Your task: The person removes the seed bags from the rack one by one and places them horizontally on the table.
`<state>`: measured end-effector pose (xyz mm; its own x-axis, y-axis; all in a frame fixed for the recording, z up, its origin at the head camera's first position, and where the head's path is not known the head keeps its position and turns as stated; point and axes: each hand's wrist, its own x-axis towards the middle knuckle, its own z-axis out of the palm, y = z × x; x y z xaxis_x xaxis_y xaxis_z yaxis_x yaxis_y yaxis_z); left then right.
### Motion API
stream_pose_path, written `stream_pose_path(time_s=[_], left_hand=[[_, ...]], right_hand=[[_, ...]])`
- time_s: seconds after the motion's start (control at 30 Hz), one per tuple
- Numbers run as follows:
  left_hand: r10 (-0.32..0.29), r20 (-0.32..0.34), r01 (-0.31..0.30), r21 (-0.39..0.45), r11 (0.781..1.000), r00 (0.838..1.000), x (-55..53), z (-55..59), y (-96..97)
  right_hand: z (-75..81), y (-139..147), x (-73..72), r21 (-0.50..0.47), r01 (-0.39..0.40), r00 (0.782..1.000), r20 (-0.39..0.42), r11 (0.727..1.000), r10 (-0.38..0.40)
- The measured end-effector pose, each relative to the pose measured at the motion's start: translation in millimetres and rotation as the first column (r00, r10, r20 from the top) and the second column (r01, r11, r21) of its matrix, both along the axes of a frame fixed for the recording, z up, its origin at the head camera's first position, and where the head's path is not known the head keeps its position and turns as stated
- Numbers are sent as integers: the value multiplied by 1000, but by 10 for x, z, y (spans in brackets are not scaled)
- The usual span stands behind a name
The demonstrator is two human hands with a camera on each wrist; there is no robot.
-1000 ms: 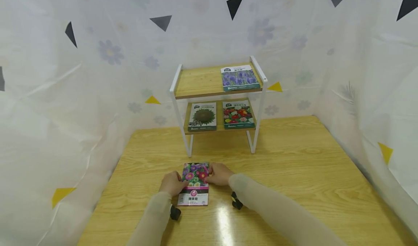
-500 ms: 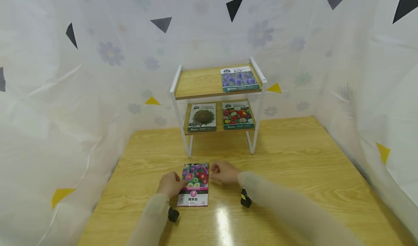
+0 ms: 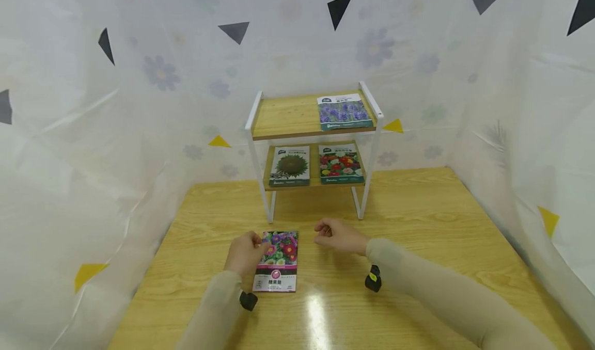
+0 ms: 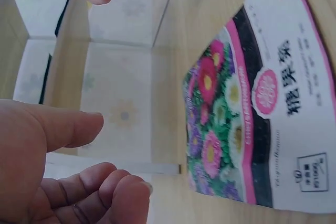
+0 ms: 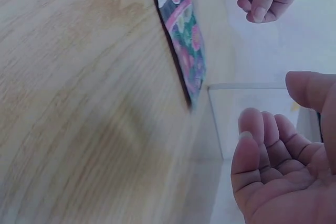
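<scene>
A seed packet [image 3: 276, 261] with pink, purple and white daisy-like flowers lies flat on the wooden table [image 3: 418, 226], in front of a small shelf. My left hand [image 3: 244, 253] hovers at the packet's left edge, overlapping it in the head view. The left wrist view shows a gap between the thumb and loosely bent fingers [image 4: 123, 195], with the packet [image 4: 252, 108] apart from them. To the right of the packet is my right hand [image 3: 341, 235], its fingers loosely curled and holding nothing. In the right wrist view its palm and relaxed fingers [image 5: 247, 161] show plainly.
Behind the packet stands a two-tier shelf [image 3: 288, 133] with white metal legs. A purple-flower packet [image 3: 344, 112] lies on its top tier. The lower tier bears a sunflower packet [image 3: 290, 166] and a red-flower packet [image 3: 341, 164]. White patterned sheeting [image 3: 297, 45] encloses the table.
My right hand has let go of the packet's right edge and moved away to the right. My left hand has lifted slightly off the left edge. The packet stays in place.
</scene>
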<state>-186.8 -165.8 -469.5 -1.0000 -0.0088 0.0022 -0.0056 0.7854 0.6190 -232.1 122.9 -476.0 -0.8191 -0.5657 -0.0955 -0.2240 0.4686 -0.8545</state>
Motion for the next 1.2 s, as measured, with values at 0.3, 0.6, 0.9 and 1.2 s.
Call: stream_pose_path(time_s=[0.3,0.6,0.9,1.2], left_hand=[[-35,-79,39,40,998,996,49,221,118],[-59,-199,87,138,987,978,96,436,232],[-105,-290,164,188,969,951,74,671,329],[-139,-326,207,184,961,935,27,880,393]], right_hand=[[299,252,126,-31,-7,998,-66,999,5],[621,513,180,-50,5,979,-203,999,-15],[1006,738,232,-50,91,951,-291,995,-101],[1298,894,251,-64,133,928,-344,989,-147]])
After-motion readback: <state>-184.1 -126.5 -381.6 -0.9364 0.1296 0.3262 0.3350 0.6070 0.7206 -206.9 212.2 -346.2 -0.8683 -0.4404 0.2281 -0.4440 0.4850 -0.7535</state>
